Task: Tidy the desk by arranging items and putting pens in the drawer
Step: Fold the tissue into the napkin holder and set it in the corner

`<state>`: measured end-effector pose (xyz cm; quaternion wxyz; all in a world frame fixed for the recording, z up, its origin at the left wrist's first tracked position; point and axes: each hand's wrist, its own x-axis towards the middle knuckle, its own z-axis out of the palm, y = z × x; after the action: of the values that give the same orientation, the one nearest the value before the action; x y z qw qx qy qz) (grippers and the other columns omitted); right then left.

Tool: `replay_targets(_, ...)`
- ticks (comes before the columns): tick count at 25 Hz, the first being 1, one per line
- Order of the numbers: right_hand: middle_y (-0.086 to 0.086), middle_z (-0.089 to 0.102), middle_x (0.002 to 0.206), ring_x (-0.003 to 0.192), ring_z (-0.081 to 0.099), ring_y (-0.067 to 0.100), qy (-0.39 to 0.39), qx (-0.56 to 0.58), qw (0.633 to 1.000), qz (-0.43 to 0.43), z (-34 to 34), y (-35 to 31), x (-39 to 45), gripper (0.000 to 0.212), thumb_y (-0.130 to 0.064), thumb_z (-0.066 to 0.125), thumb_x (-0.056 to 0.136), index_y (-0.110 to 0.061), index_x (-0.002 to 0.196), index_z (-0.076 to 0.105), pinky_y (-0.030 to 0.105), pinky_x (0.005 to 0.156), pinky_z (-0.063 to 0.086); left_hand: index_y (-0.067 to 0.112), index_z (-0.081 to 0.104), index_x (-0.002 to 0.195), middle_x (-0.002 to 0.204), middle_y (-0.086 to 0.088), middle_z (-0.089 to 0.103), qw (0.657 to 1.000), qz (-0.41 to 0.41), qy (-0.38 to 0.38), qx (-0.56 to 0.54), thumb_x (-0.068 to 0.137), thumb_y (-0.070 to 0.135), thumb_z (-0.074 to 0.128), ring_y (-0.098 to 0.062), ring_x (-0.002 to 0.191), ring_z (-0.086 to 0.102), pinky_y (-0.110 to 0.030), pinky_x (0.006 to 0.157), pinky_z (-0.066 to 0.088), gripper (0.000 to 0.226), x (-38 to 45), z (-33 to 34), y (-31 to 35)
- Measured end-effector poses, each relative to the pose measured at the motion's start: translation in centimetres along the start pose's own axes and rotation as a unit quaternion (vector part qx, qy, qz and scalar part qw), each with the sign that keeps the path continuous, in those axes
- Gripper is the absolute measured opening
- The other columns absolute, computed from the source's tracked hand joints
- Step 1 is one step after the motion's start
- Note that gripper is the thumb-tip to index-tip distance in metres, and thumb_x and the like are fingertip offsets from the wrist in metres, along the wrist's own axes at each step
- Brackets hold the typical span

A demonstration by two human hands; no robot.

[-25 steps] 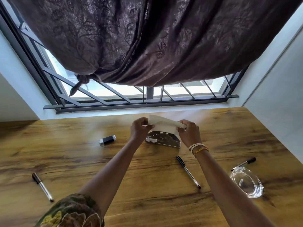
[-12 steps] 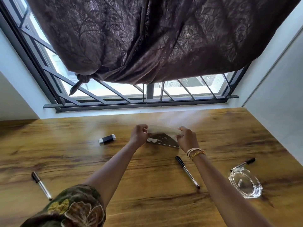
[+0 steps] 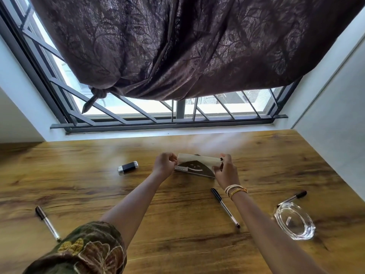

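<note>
A cream napkin [image 3: 198, 160] sits in the top of a dark metal fan-shaped napkin holder [image 3: 194, 170] at the middle of the wooden desk [image 3: 177, 224]. My left hand [image 3: 164, 165] pinches the napkin's left end and my right hand [image 3: 225, 171] grips its right end beside the holder. Three black-capped pens lie loose: one at the left [image 3: 47, 223], one near my right wrist [image 3: 225, 207], one at the right [image 3: 292, 198] behind the glass dish. No drawer is in view.
A clear glass ashtray [image 3: 294, 222] sits at the right. A small black and silver lighter [image 3: 128, 168] lies left of the holder. A barred window and knotted dark curtain [image 3: 177, 46] stand behind the desk; white walls close both sides.
The napkin has come down from above the holder into its top, and both hands have lowered with it. The pens, lighter and ashtray have not moved.
</note>
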<state>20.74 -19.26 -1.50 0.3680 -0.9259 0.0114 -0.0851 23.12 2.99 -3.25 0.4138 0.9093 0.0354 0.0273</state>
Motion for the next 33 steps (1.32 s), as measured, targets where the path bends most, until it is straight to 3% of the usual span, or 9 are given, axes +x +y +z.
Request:
replay_targets(4,0.020,0.061,0.116,0.106,0.062,0.031,-0.012,0.012,1.000,0.017,0.1,0.8,-0.8,0.073,0.000,0.074,0.074,-0.002,0.136,0.035,0.028,0.082,0.054,0.013,0.049,0.127,0.114,-0.005,0.051,0.999,-0.007,-0.051,0.013,0.075,0.007,0.076,-0.019,0.102,0.052,-0.026,0.076,0.049,0.059,-0.3,-0.2,0.1)
replay_targets(7,0.015,0.059,0.121,0.109,0.061,0.031,-0.027,0.022,0.998,0.046,1.1,1.3,-1.5,0.083,-0.003,0.075,0.069,-0.012,0.139,0.032,0.036,0.084,0.057,0.015,0.042,0.136,0.125,-0.009,0.051,0.991,-0.030,-0.131,-0.007,0.075,0.005,0.073,-0.024,0.115,0.050,-0.028,0.087,0.046,0.070,-0.2,0.0,0.8)
replay_targets(11,0.015,0.060,0.123,0.113,0.058,0.033,-0.054,-0.017,0.996,0.072,2.1,1.3,-2.1,0.070,-0.003,0.067,0.079,-0.009,0.140,0.033,0.021,0.080,0.041,0.011,0.050,0.132,0.123,-0.008,0.058,0.992,-0.064,-0.108,-0.018,0.082,0.010,0.070,-0.026,0.116,0.054,-0.031,0.089,0.045,0.054,-0.7,0.6,1.1)
replay_targets(17,0.015,0.058,0.126,0.117,0.055,0.031,-0.031,0.066,0.994,0.086,3.4,1.5,-2.2,0.068,0.000,0.067,0.080,-0.010,0.139,0.036,0.032,0.093,0.048,0.012,0.063,0.120,0.113,-0.002,0.065,0.994,-0.032,-0.074,-0.068,0.084,0.010,0.069,-0.019,0.109,0.057,-0.037,0.095,0.049,0.036,-1.7,0.5,0.4)
replay_targets(20,0.007,0.064,0.117,0.109,0.060,0.022,-0.034,0.147,0.985,0.080,2.4,1.7,-1.5,0.062,-0.003,0.073,0.077,-0.011,0.133,0.047,0.026,0.087,0.052,0.015,0.066,0.110,0.101,0.003,0.065,0.990,-0.034,-0.080,-0.114,0.081,0.009,0.072,-0.015,0.099,0.059,-0.030,0.084,0.050,0.029,-2.2,-0.4,0.1)
replay_targets(24,0.008,0.070,0.099,0.091,0.066,0.019,-0.063,0.289,0.947,0.129,1.0,1.3,0.3,0.066,-0.009,0.080,0.072,-0.001,0.130,0.050,0.023,0.073,0.058,0.022,0.071,0.093,0.096,-0.007,0.073,0.973,-0.056,-0.083,-0.208,0.077,0.005,0.076,-0.028,0.094,0.067,-0.048,0.089,0.055,0.023,-1.9,-2.0,-0.3)
replay_targets(26,0.009,0.069,0.100,0.091,0.065,0.019,-0.058,0.332,0.930,0.144,0.6,0.7,1.1,0.070,-0.008,0.080,0.073,0.002,0.133,0.046,0.019,0.073,0.057,0.010,0.071,0.100,0.095,-0.011,0.071,0.969,-0.060,-0.077,-0.227,0.079,0.003,0.074,-0.027,0.092,0.065,-0.043,0.088,0.053,0.023,-1.9,-2.9,0.2)
replay_targets(31,0.017,0.067,0.113,0.102,0.066,0.027,-0.080,0.357,0.921,0.129,0.4,-1.0,1.7,0.070,-0.007,0.079,0.073,0.003,0.134,0.045,0.030,0.083,0.057,-0.005,0.067,0.105,0.090,-0.014,0.066,0.973,-0.035,-0.052,-0.223,0.081,0.003,0.072,-0.022,0.083,0.058,-0.035,0.076,0.049,0.026,-3.3,-5.1,1.3)
replay_targets(33,0.019,0.065,0.117,0.103,0.065,0.028,-0.105,0.360,0.919,0.120,0.5,-2.2,2.1,0.069,-0.009,0.079,0.073,0.003,0.133,0.046,0.028,0.078,0.057,-0.008,0.066,0.106,0.087,-0.013,0.063,0.977,-0.030,-0.037,-0.207,0.084,0.003,0.070,-0.020,0.077,0.055,-0.028,0.068,0.045,0.025,-4.0,-6.4,1.0)
